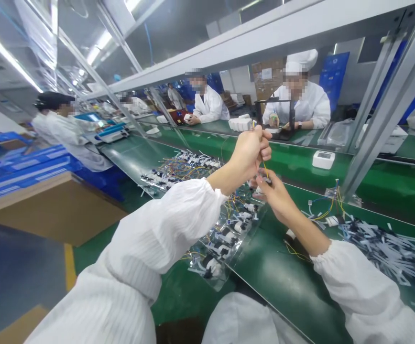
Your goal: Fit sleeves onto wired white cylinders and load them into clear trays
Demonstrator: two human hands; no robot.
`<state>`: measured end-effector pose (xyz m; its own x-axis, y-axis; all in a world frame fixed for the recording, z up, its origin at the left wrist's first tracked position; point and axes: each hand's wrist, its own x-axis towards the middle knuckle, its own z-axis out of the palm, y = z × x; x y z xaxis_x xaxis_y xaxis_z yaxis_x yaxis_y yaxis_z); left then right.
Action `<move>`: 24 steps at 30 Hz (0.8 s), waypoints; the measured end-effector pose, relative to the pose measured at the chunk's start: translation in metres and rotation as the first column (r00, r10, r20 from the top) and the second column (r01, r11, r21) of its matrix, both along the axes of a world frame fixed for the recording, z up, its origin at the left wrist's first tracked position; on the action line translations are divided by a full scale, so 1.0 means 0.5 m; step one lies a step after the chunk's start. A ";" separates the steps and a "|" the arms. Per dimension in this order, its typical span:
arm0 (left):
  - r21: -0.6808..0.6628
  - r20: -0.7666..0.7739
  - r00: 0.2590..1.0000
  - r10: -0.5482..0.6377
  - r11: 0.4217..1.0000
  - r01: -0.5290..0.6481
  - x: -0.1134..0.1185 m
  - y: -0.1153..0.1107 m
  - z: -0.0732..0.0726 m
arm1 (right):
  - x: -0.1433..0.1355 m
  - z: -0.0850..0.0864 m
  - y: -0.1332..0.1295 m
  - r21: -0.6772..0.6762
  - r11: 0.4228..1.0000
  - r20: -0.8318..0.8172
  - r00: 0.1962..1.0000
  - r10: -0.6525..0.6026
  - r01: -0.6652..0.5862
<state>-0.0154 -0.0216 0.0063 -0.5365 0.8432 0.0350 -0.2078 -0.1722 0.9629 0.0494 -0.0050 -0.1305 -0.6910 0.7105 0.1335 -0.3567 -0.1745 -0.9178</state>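
Note:
Raised over the bench, my left hand [251, 149] is closed round the upper part of a thin wire bundle. A small connector end [254, 123] sticks out above its fingers. A yellow wire [266, 168] runs down from it to my right hand [275, 193]. That hand is just below and is pinched on the lower end of the same wires, at a small whitish part [259, 190] mostly hidden by the fingers. Beneath my hands, several wired parts [233, 231] in white and black lie in rows on clear plastic.
More wired parts [189, 165] lie farther left on the green bench [282, 272]. A heap of white and black strips [387, 243] is at the right. A white box-shaped device [323, 159] stands near a metal post [383, 100]. Co-workers in white sit across the line.

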 end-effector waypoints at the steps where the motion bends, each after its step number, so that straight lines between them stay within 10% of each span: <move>1: 0.021 -0.003 1.000 -0.007 1.000 0.007 -0.001 -0.001 -0.001 | 0.001 -0.001 0.009 0.010 0.998 -0.008 0.998 -0.058 0.059; 10: 0.161 -0.351 0.935 0.045 0.987 0.013 -0.036 0.000 -0.005 | 0.009 -0.003 0.033 -0.013 0.999 0.018 0.999 -0.048 0.049; 18: 0.012 -0.857 0.512 0.047 0.997 -0.070 -0.145 0.014 -0.081 | 0.020 -0.029 0.069 -0.225 0.933 0.149 0.937 0.316 -0.280; 24: -0.098 -0.909 0.412 -0.053 0.991 -0.088 -0.203 0.038 -0.131 | 0.029 -0.046 0.100 -0.235 0.877 0.281 0.834 0.474 -0.419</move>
<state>-0.1168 -0.0025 -0.0591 -0.2638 0.8685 0.4197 0.8026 -0.0436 0.5949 0.0637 0.0451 -0.1535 -0.9221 0.3057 -0.2371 0.1040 -0.3944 -0.9131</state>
